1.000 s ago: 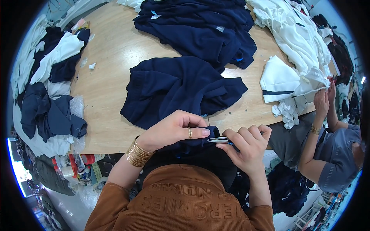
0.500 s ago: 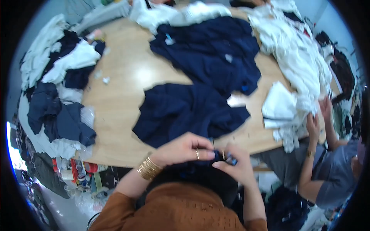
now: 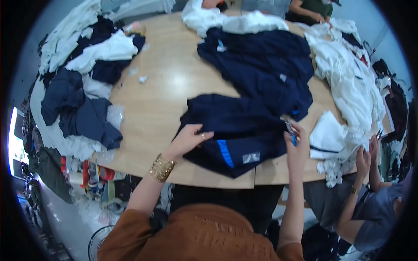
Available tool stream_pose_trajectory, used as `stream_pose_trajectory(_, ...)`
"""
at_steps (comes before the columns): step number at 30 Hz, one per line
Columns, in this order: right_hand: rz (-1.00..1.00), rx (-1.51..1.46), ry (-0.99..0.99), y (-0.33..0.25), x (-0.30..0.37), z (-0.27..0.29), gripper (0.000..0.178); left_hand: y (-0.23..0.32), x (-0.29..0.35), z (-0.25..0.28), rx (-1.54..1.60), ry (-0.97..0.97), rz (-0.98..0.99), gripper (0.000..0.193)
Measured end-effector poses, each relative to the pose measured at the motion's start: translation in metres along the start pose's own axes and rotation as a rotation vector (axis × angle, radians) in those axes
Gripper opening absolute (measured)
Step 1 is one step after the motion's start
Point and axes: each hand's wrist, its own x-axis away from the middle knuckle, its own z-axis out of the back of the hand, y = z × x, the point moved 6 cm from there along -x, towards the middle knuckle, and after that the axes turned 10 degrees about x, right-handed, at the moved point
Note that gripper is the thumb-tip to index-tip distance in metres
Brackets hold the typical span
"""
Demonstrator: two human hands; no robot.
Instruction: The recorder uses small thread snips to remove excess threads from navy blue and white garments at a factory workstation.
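Currently: wide wooden desk [image 3: 152, 100] in my view, navy garment [image 3: 244, 116] at its near edge.
I log a navy heap [image 3: 261, 56] just beyond, a bright blue stripe [image 3: 225, 153] and smaller pale patch [image 3: 251, 157] on the garment; left hand [image 3: 191, 137] at its left side, whether clamped on cloth I cannot tell; right hand [image 3: 298, 141], by its right edge, closed around small snips [image 3: 291, 132].

Brightly, coolly lit, with soft white glare on the pale wooden surface [image 3: 156, 104]. Blown out at far left along a tall, glowing white strip [image 3: 14, 143]. Slightly blurred, short on fold detail in the blue-striped navy cloth garment [image 3: 239, 135]; curved and blackened toward the rim.
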Motion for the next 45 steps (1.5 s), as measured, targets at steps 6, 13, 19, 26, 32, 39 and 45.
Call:
stream_pose_trajectory(6,0.158,-0.162,-0.524,-0.052,0.047,-0.068,0.036,-0.025,0.007,-0.014,0.337,0.104,0.037,0.026)
stream_pose_trajectory(13,0.321,-0.036,-0.517,-0.067,0.065,-0.057,0.021,0.003,0.025,-0.041,0.815,-0.01,-0.001,0.035)
stream_pose_trajectory(19,0.497,-0.004,-0.167,-0.073,0.097,-0.023,0.033,0.009,0.036,-0.068,1.229,-0.195,0.046,0.051)
stream_pose_trajectory(26,0.588,0.022,-0.228,-0.071,0.129,-0.033,0.041,0.02,0.033,-0.078,1.395,-0.229,-0.034,0.058)
stream_pose_trajectory(32,0.559,0.031,-0.195,-0.065,0.128,-0.029,0.042,0.019,0.031,-0.082,1.393,-0.213,-0.019,0.059)
stream_pose_trajectory(39,0.499,0.065,-0.147,-0.063,0.126,-0.021,0.043,-0.005,0.044,-0.092,1.185,-0.151,0.043,0.056)
stream_pose_trajectory(45,0.51,0.082,-0.126,-0.059,0.128,-0.019,0.04,-0.009,0.051,-0.083,0.431,-0.057,-0.13,0.07)
